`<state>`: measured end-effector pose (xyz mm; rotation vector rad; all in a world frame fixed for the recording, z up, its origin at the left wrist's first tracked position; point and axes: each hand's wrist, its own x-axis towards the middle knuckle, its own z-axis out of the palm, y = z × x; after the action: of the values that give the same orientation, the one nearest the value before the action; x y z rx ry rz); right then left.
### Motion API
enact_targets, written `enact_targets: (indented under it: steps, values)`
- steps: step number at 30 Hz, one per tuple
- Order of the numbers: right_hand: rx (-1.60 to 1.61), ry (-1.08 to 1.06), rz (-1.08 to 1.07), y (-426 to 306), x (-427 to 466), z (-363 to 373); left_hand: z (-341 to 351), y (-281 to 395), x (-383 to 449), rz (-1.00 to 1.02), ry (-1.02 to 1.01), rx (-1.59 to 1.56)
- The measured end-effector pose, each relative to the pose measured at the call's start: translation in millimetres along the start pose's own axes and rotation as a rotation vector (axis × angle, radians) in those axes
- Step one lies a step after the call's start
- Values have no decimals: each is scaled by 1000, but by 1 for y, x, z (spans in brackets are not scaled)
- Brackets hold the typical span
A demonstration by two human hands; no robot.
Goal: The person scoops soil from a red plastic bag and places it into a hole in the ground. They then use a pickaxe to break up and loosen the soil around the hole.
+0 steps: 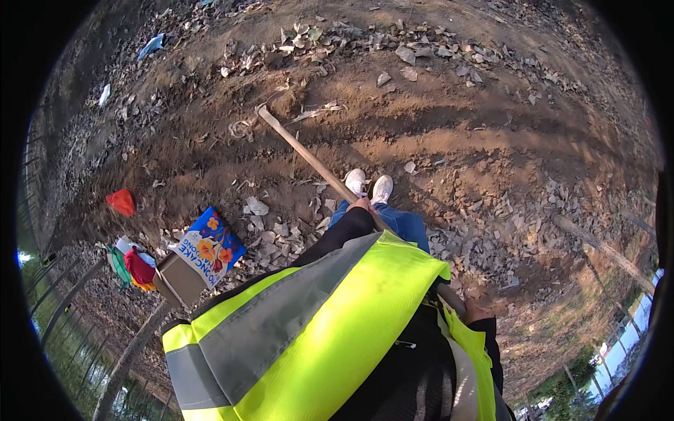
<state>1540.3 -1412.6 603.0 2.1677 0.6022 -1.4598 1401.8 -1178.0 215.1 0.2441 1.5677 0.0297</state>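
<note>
A long-handled hoe (pixel 310 158) runs slantwise from beside my body out to the bare soil, its metal head resting at the edge of a furrow at upper left. My left hand (pixel 363 204) grips the wooden handle just in front of my shoes. Lower right, my right hand (pixel 476 311) is closed round the rear part of the handle, close to my hip. A yellow-green reflective vest (pixel 326 316) hides the stretch of handle between the hands. Dry stalks (pixel 318 111) lie next to the hoe's head.
My white shoes (pixel 368 187) stand on the soil among dry leaves. To the left are an open cardboard box (pixel 184 279) with a blue printed side, coloured cloths or bags (pixel 138 266) and a red bag (pixel 121 202). Tree trunks (pixel 605 250) rise at right and lower left.
</note>
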Motion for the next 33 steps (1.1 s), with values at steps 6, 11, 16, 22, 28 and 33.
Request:
enact_targets:
  steps: [6, 11, 16, 22, 28, 33]
  values:
    - [12, 86, -48, -1, -24, -19, 4, 59, -41, -13, -241, -211]
    - [-3, 170, -42, 110, 5, 4, 54, -5, -42, -107, -136, -254]
    - [6, -10, -79, 149, 79, 10, 58, 7, -70, 126, -38, -211]
    - [-20, 94, -449, 18, 146, -50, -6, 130, -66, 359, 236, -483]
    - [-7, 219, -619, -26, 185, -83, 47, 156, -87, 349, 202, -469]
    - [-13, 97, -359, 65, 160, -50, 109, 32, -39, 148, 306, 44]
